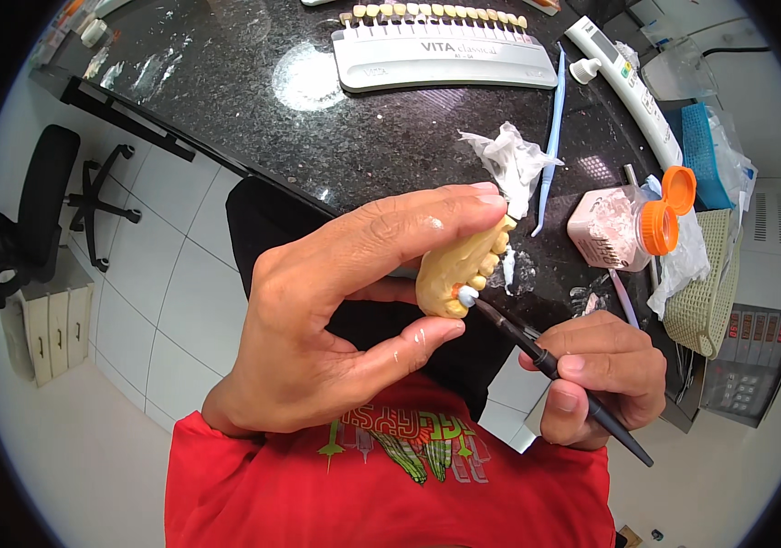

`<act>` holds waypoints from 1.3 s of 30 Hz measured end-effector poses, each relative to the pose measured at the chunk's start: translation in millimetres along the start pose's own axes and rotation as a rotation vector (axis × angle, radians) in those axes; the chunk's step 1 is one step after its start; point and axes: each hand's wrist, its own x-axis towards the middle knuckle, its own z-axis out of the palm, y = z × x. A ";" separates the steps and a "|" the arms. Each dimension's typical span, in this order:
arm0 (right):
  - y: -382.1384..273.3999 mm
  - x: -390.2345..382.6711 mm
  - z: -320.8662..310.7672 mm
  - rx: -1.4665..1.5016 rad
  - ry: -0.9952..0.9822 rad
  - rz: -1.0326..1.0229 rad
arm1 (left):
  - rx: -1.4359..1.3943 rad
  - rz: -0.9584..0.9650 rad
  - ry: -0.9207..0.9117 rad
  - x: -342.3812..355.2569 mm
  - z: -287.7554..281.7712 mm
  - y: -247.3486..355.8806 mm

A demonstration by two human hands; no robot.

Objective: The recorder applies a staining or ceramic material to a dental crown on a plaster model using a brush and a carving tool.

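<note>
My left hand (345, 301) grips a yellow dental cast (445, 251) between fingers and thumb, its row of teeth facing right. One tooth (468, 297) near the thumb is pale bluish white, with a small orange patch beside it. My right hand (601, 374) is closed round a slim black brush (614, 429), whose dark tip lies at or very near that pale tooth; I cannot tell if they touch. Just beyond the cast are a crumpled white tissue (509, 160), a light blue double-ended tool (552, 137) and an open jar (610, 228) of pink powder with an orange lid.
The dark speckled counter (217, 82) holds a white shade guide (445, 68) with tooth samples, a white handheld device (628, 91), a blue basket (710, 155) and a cream basket (701, 283). A grey panelled appliance (747, 384) stands right; a black chair (43, 205) is left.
</note>
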 end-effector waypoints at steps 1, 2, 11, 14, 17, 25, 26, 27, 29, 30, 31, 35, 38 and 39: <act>-0.4 -0.1 0.3 0.001 -0.001 0.000 | 0.001 0.000 0.004 -0.4 0.0 0.1; -0.7 -0.3 0.8 -0.006 0.003 0.001 | 0.001 0.000 0.008 -0.8 0.0 0.2; -0.8 -0.8 0.7 0.036 0.048 0.008 | -0.006 -0.017 0.006 -0.2 -0.9 1.0; 0.0 -0.2 0.4 -0.018 0.003 -0.006 | -0.019 -0.012 0.018 -1.8 -0.8 -2.1; 0.1 -0.7 -0.1 -0.017 0.003 -0.011 | 0.003 0.001 -0.004 0.2 -2.0 -2.0; 0.7 0.7 0.8 -0.012 -0.013 -0.032 | -0.024 -0.009 0.026 -2.5 -0.5 -5.4; 0.7 0.4 1.3 0.021 0.030 -0.041 | -0.034 -0.026 0.036 -2.0 -0.3 -4.5; 0.7 0.3 1.5 0.055 0.074 -0.051 | -0.034 -0.025 0.036 -1.4 -0.4 -3.6; 1.8 -0.5 0.0 0.010 0.030 -0.062 | -0.014 -0.026 0.032 -0.2 -0.2 -3.6; 2.3 -0.8 -0.8 -0.032 -0.014 -0.074 | -0.015 -0.026 0.030 0.1 0.2 -3.9; 2.7 -0.5 -0.8 -0.030 -0.014 -0.074 | -0.023 -0.035 0.036 -0.4 0.3 -3.7; 2.2 1.4 0.3 -0.017 -0.036 -0.077 | -0.025 -0.035 0.049 -2.1 -0.4 -4.3; 1.9 2.0 -2.0 -0.014 -0.042 -0.074 | -0.024 -0.032 0.045 -1.1 0.4 -3.9; 1.8 2.2 -3.2 -0.013 -0.052 -0.078 | -0.027 -0.031 0.040 -0.1 0.8 -3.5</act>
